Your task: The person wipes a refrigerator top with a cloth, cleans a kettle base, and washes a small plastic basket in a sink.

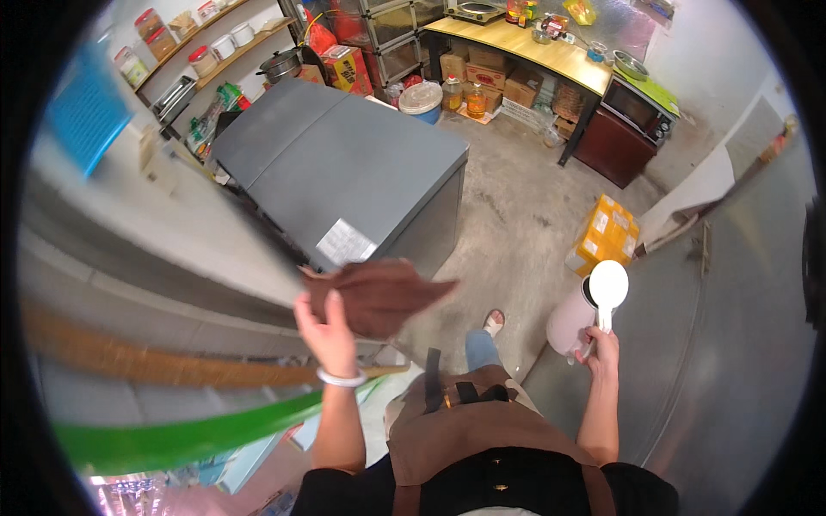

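My left hand point(330, 338), with a white bangle at the wrist, holds up a dark brown cloth point(381, 297). The cloth hangs loosely to the right of my fingers, over the near corner of a grey metal cabinet point(348, 151). At the right, my right hand point(602, 351) grips the handle of a pale pink electric kettle point(568, 322). Its round white lid point(608, 285) stands open, and a dark strip of the mouth shows beside it. What is inside the kettle is hidden.
A taped yellow carton point(603, 235) sits on the concrete floor beyond the kettle. Farther back are a wooden-topped table point(529, 48), a microwave point(635, 109) on a dark red cabinet, and a lidded bucket point(421, 100). A large metal surface point(729, 361) borders my right side.
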Demonstrator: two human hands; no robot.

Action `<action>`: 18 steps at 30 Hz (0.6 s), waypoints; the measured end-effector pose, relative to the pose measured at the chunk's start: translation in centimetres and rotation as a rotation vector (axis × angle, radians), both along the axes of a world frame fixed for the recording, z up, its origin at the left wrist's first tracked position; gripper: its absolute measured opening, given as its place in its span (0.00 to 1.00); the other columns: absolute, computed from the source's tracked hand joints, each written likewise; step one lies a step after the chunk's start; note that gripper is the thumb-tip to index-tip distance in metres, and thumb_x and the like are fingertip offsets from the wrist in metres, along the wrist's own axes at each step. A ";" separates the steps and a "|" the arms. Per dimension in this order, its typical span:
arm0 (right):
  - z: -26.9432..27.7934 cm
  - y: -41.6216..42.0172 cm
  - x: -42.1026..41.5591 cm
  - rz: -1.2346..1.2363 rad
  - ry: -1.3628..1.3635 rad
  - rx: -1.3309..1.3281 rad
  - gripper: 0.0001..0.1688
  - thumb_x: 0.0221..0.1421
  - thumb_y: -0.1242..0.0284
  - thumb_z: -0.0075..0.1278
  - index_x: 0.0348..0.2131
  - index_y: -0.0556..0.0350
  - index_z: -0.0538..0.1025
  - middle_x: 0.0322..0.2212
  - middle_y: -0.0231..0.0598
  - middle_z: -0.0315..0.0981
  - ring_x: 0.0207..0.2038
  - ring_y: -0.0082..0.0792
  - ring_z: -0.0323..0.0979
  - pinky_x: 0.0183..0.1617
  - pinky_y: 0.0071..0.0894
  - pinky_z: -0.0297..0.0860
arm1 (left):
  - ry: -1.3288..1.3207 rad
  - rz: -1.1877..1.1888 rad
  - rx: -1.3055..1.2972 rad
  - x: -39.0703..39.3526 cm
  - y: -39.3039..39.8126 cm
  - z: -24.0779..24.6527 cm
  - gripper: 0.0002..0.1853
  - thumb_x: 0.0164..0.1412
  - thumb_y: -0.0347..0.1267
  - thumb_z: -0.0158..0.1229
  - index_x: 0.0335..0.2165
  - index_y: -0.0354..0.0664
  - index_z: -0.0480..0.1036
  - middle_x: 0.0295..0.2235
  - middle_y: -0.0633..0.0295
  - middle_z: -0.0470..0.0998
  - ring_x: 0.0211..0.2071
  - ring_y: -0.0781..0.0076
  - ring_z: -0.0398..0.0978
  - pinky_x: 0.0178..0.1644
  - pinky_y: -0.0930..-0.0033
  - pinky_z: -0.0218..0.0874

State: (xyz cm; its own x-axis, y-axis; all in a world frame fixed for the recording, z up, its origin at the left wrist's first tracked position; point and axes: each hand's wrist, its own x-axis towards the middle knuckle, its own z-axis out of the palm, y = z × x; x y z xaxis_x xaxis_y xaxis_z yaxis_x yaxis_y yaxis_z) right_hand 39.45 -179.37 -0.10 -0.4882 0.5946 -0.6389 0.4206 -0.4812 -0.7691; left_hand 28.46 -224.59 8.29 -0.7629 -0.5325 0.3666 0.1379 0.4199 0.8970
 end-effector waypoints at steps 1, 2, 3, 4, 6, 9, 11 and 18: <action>-1.6 2.4 -2.7 -0.002 0.005 0.001 0.14 0.40 0.80 0.48 0.31 0.50 0.65 0.21 0.29 0.61 0.26 0.26 0.61 0.21 0.35 0.59 | 0.114 -0.082 0.198 -3.4 2.2 2.9 0.14 0.58 0.29 0.55 0.40 0.31 0.64 0.38 0.58 0.71 0.38 0.72 0.66 0.46 0.71 0.58; -3.2 4.2 -4.5 0.003 -0.011 -0.004 0.14 0.40 0.80 0.48 0.31 0.50 0.66 0.21 0.29 0.61 0.26 0.26 0.61 0.22 0.36 0.59 | 0.187 -0.081 0.190 -6.2 4.0 4.6 0.12 0.59 0.28 0.53 0.40 0.32 0.64 0.37 0.59 0.71 0.39 0.73 0.67 0.46 0.72 0.58; -3.3 6.0 -7.5 0.016 -0.022 0.002 0.15 0.39 0.80 0.48 0.32 0.49 0.66 0.22 0.29 0.61 0.27 0.27 0.61 0.23 0.37 0.59 | 0.304 -0.113 0.232 -9.7 5.7 4.8 0.12 0.60 0.28 0.53 0.40 0.32 0.64 0.36 0.59 0.71 0.38 0.74 0.67 0.45 0.72 0.59; -3.2 7.1 -10.3 -0.015 -0.012 0.000 0.17 0.39 0.80 0.49 0.33 0.49 0.66 0.24 0.30 0.61 0.29 0.28 0.60 0.25 0.40 0.58 | 0.223 -0.052 0.072 -13.1 7.2 3.9 0.11 0.60 0.27 0.52 0.40 0.32 0.65 0.38 0.58 0.72 0.39 0.71 0.68 0.45 0.69 0.60; -3.7 10.6 -16.5 0.020 -0.020 0.007 0.16 0.40 0.80 0.46 0.32 0.46 0.66 0.21 0.28 0.60 0.26 0.28 0.59 0.24 0.40 0.57 | -0.051 0.030 -0.276 -19.6 10.2 0.8 0.12 0.58 0.26 0.51 0.42 0.34 0.65 0.41 0.53 0.72 0.43 0.60 0.70 0.46 0.63 0.62; -2.2 14.0 -25.8 0.061 -0.099 0.006 0.17 0.40 0.80 0.46 0.33 0.45 0.66 0.24 0.29 0.60 0.30 0.30 0.60 0.27 0.43 0.59 | -0.405 0.001 -0.859 -28.8 12.5 -10.3 0.19 0.57 0.30 0.50 0.48 0.38 0.65 0.47 0.47 0.69 0.50 0.36 0.63 0.52 0.47 0.57; -1.4 16.8 -31.4 0.077 -0.124 0.010 0.18 0.38 0.79 0.48 0.34 0.48 0.66 0.29 0.32 0.61 0.34 0.34 0.61 0.30 0.44 0.61 | -0.676 0.051 -1.062 -33.8 13.9 -17.4 0.21 0.58 0.36 0.48 0.50 0.40 0.65 0.48 0.46 0.66 0.53 0.32 0.57 0.55 0.40 0.51; -1.8 25.4 -52.8 0.109 0.013 0.033 0.11 0.43 0.80 0.48 0.31 0.50 0.69 0.24 0.30 0.63 0.28 0.27 0.64 0.24 0.39 0.66 | -0.982 0.199 -1.003 -54.0 7.7 -19.3 0.16 0.62 0.37 0.43 0.45 0.45 0.68 0.43 0.51 0.71 0.44 0.44 0.65 0.45 0.49 0.60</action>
